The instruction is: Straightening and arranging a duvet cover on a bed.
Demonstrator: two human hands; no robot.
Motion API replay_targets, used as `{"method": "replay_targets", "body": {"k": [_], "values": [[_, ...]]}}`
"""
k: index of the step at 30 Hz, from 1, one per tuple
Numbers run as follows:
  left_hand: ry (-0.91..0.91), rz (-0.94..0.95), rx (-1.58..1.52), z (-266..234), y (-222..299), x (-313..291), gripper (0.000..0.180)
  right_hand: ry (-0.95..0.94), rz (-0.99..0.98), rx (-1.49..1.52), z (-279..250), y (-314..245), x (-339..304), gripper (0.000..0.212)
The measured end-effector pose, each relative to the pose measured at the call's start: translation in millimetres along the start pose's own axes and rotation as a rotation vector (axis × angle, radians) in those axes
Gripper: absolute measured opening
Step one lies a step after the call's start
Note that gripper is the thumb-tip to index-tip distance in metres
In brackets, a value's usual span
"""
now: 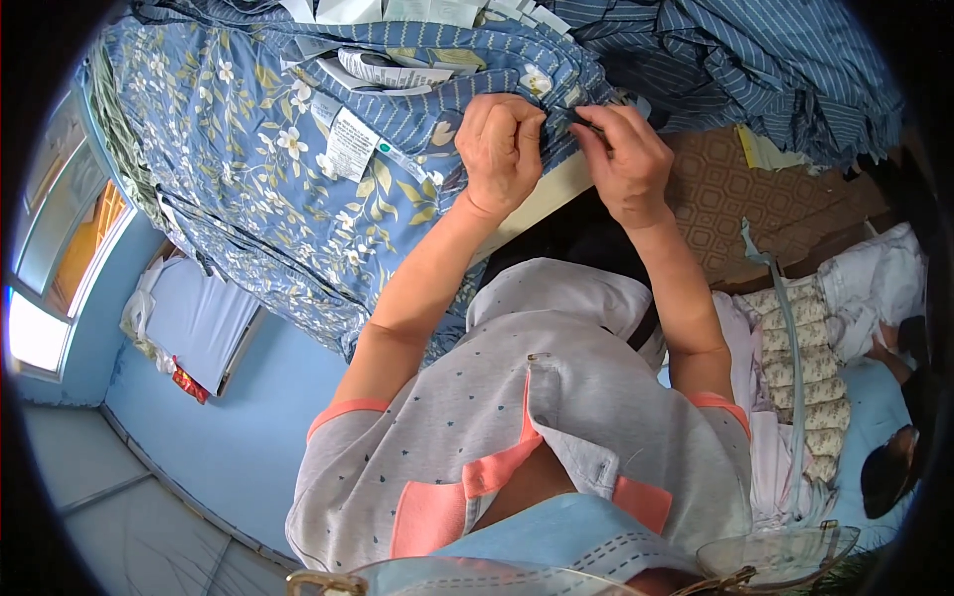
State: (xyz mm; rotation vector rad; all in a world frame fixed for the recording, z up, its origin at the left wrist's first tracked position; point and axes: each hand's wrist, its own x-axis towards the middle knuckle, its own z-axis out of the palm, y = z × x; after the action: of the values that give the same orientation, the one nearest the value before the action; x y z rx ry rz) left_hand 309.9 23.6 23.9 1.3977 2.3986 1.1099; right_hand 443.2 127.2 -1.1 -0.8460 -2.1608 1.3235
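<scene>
Blue floral fabric with white flowers and green leaves spreads over the table in front of me, with narrow striped parts along its upper side. My left hand is closed, its fingers curled on the fabric's striped edge. A short gap to the right, my right hand is closed in a pinch, thumb against forefinger. Something small and dark shows at its fingertips; I cannot make out what it is. Left of my hands, a white printed label lies on the fabric. Folded white labels sit in the striped folds above.
Dark blue striped cloth is heaped at the far right. Below it are a yellow paper and a brown patterned surface. Piled garments lie at the right, near another person. A padded board stands at the left.
</scene>
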Motion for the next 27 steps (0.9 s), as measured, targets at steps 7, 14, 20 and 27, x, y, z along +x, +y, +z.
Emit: {"method": "replay_targets", "body": {"k": [7, 14, 20, 27], "values": [[-0.498, 0.304, 0.019, 25, 75, -39, 0.021, 0.248, 0.534, 0.347, -35, 35, -25, 0.027], [-0.404, 0.197, 0.034, 5, 55, -42, 0.027, -0.004, 0.603, 0.294, -40, 49, -19, 0.029], [-0.164, 0.037, 0.309, 0, 27, -10, 0.046, 0.023, 0.674, 0.56, 0, 32, -9, 0.027], [-0.098, 0.001, 0.418, 12, 23, 8, 0.056, 0.196, 0.686, 0.732, 30, 46, 8, 0.038]]}}
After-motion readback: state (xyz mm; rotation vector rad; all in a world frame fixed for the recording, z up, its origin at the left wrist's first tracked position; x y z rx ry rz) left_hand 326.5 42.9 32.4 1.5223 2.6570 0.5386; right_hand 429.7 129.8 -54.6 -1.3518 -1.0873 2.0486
